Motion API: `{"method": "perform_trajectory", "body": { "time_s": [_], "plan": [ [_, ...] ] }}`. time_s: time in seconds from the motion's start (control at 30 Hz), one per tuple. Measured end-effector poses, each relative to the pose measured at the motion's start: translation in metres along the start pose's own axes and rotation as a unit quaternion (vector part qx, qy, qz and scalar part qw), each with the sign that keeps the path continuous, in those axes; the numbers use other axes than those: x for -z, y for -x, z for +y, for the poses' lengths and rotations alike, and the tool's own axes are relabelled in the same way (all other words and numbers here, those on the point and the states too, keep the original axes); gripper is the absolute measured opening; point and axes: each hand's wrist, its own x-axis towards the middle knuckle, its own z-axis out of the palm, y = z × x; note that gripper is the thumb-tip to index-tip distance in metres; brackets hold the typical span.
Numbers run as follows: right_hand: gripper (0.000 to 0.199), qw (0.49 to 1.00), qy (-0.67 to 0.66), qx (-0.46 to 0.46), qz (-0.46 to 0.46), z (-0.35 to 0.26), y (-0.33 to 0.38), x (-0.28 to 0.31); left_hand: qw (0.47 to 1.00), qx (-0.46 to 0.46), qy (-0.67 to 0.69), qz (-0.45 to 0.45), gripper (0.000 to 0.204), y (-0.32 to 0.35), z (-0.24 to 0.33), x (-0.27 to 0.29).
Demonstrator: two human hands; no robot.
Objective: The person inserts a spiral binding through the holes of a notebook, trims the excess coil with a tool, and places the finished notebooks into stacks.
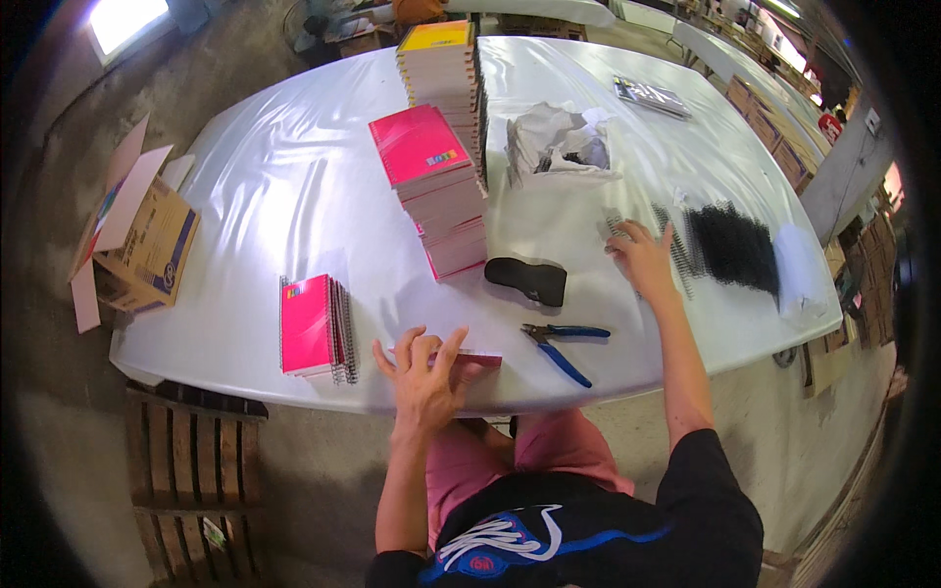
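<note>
Near the table's front edge, my left hand (423,387) is closed on a small pink notebook (480,360), seen nearly edge-on and partly hidden by the fingers. My right hand (644,263) reaches over the table with thumb and fingers apart, close to loose black binding coils (676,250). One thin coil (615,223) lies by its fingertips; whether they touch it I cannot tell. Beyond them is a dense pile of black coils (730,247). Between my hands rest blue-handled pliers (564,348), jaws pointing left, and a dark, rounded block-like object (526,281).
Left of my left hand sits a small stack of pink coil-bound notebooks (309,323). Tall stacks of pink notebooks (421,147) and yellow-topped notebooks (438,39) rise mid-table. A paper-lined box (559,142) stands behind, a cardboard box (147,250) at left, and white wrapping (801,269) at right.
</note>
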Motion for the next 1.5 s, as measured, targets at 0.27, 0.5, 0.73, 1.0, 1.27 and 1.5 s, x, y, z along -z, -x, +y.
{"method": "perform_trajectory", "body": {
  "time_s": [0.27,0.5,0.73,1.0,1.27,1.5],
  "plan": [
    [0.037,0.934,-0.332,0.127,0.028,-0.088,0.006,0.06,0.984,0.08,-0.006,0.157,0.053,-0.008,0.017,-0.032],
    [0.031,0.854,-0.486,0.126,-0.137,-0.141,0.034,0.061,0.98,0.063,0.004,0.191,0.052,-0.011,0.018,-0.038],
    [0.033,0.837,-0.483,0.137,-0.217,-0.147,0.027,0.065,0.98,0.076,-0.005,0.186,0.051,-0.01,0.016,-0.041],
    [0.032,0.785,-0.53,-0.001,-0.32,-0.155,0.017,0.083,0.982,0.077,-0.016,0.173,0.052,-0.008,0.015,-0.041],
    [0.027,0.891,-0.408,0.162,-0.114,-0.144,0.027,0.072,0.993,0.032,-0.022,0.115,0.045,-0.004,0.004,-0.031],
    [0.035,0.818,-0.469,-0.007,-0.334,-0.124,-0.008,0.059,0.995,0.045,0.029,0.084,0.045,-0.006,0.003,-0.023]
  ]
}}
